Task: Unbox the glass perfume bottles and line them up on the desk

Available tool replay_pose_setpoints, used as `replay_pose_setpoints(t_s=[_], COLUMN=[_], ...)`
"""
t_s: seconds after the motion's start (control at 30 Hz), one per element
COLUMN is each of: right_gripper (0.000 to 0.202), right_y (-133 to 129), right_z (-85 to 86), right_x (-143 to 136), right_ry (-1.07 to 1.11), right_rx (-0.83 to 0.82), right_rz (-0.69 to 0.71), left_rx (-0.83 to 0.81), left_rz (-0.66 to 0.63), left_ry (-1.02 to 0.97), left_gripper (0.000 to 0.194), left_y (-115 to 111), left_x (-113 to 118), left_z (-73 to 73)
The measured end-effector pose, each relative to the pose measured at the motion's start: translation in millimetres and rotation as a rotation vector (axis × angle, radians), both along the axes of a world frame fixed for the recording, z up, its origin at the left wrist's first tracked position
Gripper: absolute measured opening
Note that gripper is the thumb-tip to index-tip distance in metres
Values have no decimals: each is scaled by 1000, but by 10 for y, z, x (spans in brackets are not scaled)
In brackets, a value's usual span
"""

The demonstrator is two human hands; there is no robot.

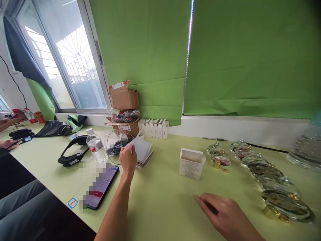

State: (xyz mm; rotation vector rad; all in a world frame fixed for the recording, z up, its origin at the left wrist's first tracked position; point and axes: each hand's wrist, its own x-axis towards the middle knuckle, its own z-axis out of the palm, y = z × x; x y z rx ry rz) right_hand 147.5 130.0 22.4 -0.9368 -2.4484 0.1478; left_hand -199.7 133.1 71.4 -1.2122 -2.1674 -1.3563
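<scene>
My left hand (128, 157) is closed on the near left edge of a white folded sheet (142, 149), which lies over a stack of flat white pieces. Over the table at the lower right, my right hand (220, 211) hangs with thumb and fingers apart and nothing between them. An open white box (192, 164) with small print stands upright beyond my right hand, not touched by it. Right of that box lie several round glass pieces (269, 169) with gold-coloured parts (217, 164).
Left of my left hand are a phone (104, 187), a water bottle (96, 147) and a black headset (72, 157). Small white boxes (154, 129) line the wall beside stacked cartons (124, 97). Another person's hand (10, 144) holds a phone at far left.
</scene>
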Motion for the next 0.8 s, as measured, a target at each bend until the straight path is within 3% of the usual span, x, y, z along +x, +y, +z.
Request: replay_pose_setpoints(t_s=[0.27, 0.47, 0.6, 0.8], right_gripper=[35, 30, 36, 55], right_y=[-19, -61, -108, -131], right_z=[42, 119, 236, 433], right_x=[-23, -44, -82, -93], right_ry=[21, 171, 374, 733], right_rx=[-1, -187, -463, -765], right_rz=[-28, -13, -54, -31], left_rx=[252, 508, 445, 324], left_rz=[-90, -377, -525, -606], left_ry=[-217, -607, -788, -892], left_gripper=[49, 57, 56, 50], left_y=[-55, -35, -48, -157], left_x=[103, 475, 874, 1366], left_z=[204, 260, 223, 110])
